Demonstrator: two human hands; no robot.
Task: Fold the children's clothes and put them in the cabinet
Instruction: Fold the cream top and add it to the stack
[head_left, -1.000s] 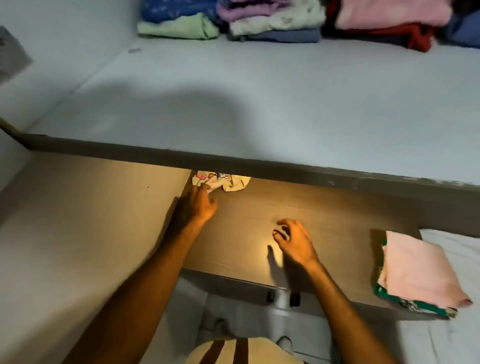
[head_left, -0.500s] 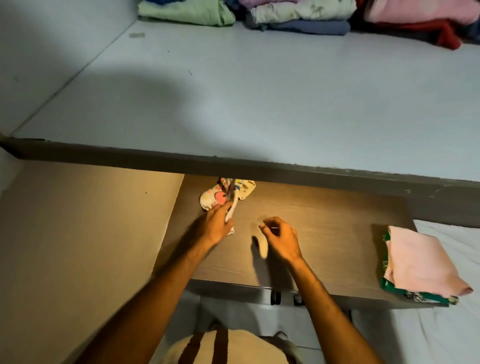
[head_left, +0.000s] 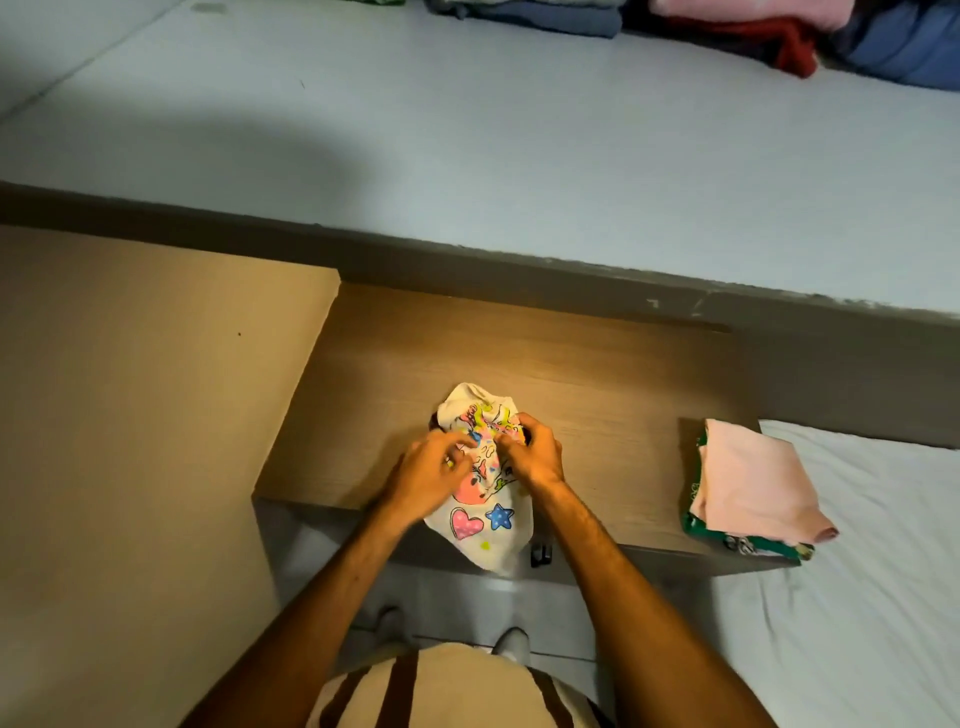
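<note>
A small white children's garment (head_left: 485, 525) printed with a pink heart, a blue star and bright cartoon shapes lies bunched on the wooden shelf (head_left: 597, 395), its lower end hanging over the front edge. My left hand (head_left: 434, 470) grips its left side. My right hand (head_left: 535, 449) grips its right side, close beside the other hand. A folded pink garment (head_left: 753, 480) rests on a folded green patterned one (head_left: 693, 525) at the shelf's right end.
Above the shelf runs a wide pale-blue surface (head_left: 467, 130) with stacks of folded clothes (head_left: 753, 31) along its far edge. A beige panel (head_left: 130, 415) stands on the left. A white sheet (head_left: 857, 597) lies at lower right.
My left hand pulled the printed garment from under the upper surface toward the shelf's front edge. My right hand, empty before, has joined it on the garment. The view tilted downward.
</note>
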